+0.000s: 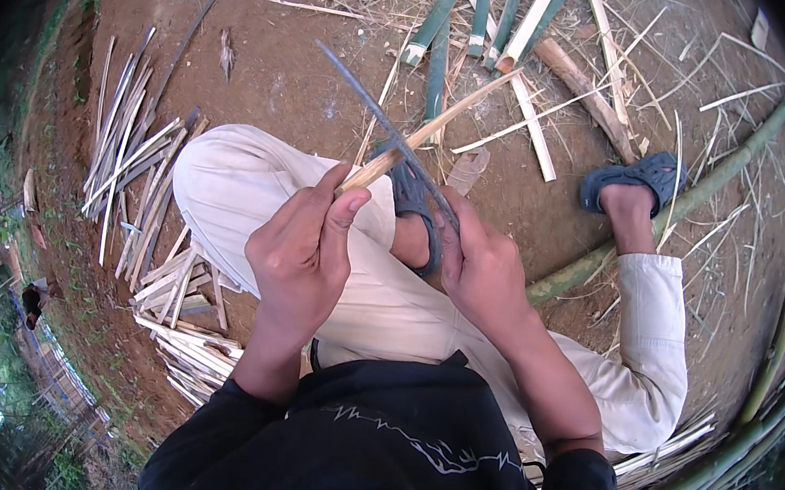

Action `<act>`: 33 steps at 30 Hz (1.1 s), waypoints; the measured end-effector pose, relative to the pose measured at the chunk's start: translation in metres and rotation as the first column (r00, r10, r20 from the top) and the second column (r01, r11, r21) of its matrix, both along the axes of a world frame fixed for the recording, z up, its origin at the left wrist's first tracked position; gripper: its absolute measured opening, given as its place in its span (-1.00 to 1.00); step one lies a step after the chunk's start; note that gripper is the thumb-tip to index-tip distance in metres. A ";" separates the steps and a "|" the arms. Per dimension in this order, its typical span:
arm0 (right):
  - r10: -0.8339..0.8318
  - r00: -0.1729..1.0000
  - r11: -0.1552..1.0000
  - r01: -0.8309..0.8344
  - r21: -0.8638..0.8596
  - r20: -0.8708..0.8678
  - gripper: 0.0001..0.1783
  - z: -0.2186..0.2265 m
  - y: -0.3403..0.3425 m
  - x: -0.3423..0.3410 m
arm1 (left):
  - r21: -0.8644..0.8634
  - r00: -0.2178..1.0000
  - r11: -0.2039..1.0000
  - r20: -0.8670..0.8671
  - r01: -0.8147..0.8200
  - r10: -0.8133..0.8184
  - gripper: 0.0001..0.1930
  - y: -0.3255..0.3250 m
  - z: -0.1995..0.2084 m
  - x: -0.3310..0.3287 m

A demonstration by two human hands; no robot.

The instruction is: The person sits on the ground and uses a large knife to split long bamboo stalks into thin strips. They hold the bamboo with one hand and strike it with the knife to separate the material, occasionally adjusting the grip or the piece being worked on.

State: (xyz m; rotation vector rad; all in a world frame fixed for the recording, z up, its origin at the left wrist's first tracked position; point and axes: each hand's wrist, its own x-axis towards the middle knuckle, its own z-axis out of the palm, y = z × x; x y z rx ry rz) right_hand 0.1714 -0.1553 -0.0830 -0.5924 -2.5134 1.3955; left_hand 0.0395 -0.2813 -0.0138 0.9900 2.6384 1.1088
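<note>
My left hand [302, 240] is closed on the near end of a split bamboo strip [465, 105], its thumb lying along the top. The strip slants up and away to the right, pale at its cut faces and browner near the middle. My right hand [484, 266] is wrapped round the near end of a long, narrow, dark knife [356, 86]; its handle is hidden in the grip. The blade crosses the strip just beyond my left fingers and appears to touch it. Both hands are above my bent leg in pale trousers [275, 175].
Green bamboo pieces [479, 20] and scattered shavings lie ahead on the dirt. Piles of split strips [116, 144] are on the left. A long green bamboo pole [736, 164] runs along the right, past my sandalled foot [643, 180]. More bamboo poles [738, 463] lie at the lower right.
</note>
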 end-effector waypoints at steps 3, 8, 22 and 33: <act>0.036 0.999 0.999 -0.036 -0.003 -0.031 -0.51 0.018 -0.004 -0.002 | 0.016 0.998 1.000 0.062 0.016 -0.017 -0.78 -0.002 -0.001 0.006; 0.020 1.000 1.000 -0.019 0.013 -0.016 -0.51 0.007 0.001 -0.001 | 0.089 0.984 0.996 0.176 -0.004 -0.012 -0.80 0.002 0.001 0.014; 0.013 1.000 0.998 -0.012 0.062 -0.010 -0.49 0.004 0.007 0.002 | 0.125 0.979 0.992 0.199 0.014 -0.039 -0.83 0.008 0.000 0.010; -0.016 1.000 0.997 0.016 0.072 0.003 -0.65 0.004 0.015 0.001 | 0.130 0.989 0.991 0.150 -0.010 -0.010 -0.82 0.009 -0.001 0.010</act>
